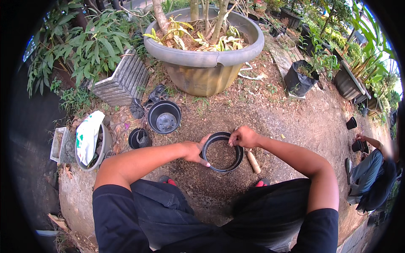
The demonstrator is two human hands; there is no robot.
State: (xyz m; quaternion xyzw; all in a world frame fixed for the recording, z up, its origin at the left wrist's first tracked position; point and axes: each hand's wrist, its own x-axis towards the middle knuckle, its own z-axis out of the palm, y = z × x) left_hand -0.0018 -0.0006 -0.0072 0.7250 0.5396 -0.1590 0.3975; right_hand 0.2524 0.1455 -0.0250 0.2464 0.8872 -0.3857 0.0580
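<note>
Landmark: the big grey planter [205, 57] with thin trunks and yellow-green leaves, at the far side of the bare dirt ground [291, 122].
Pot in hand: a small round black plastic pot [222, 152] sits upright on the dirt on the near side of the big grey planter, right in front of my knees.
How the pot looks: its thin rim is a glossy black ring, and it is filled nearly to the top with dry, crumbly brown soil; no plant shows in it.
My left hand [196, 151]: I cup the pot's left wall with my fingers curled loosely around the rim, half open, thumb towards the near edge.
My right hand [242, 137]: I pinch the far right part of the rim, fingers bunched almost closed on it.
Wooden handle [253, 162]: a short pale piece, lying on the dirt just beside the pot on its right; what tool it belongs to I cannot tell.
Empty pots: a larger black pot [164, 117] stands open below the planter's left side, and a smaller black one [139, 138] sits just beside it, nearer to me.
Ribbed grey planter [122, 82]: tilted, square, to the left of the big grey planter.
Other person [373, 175]: crouching well to the right of the planter, by more small black pots.
</note>
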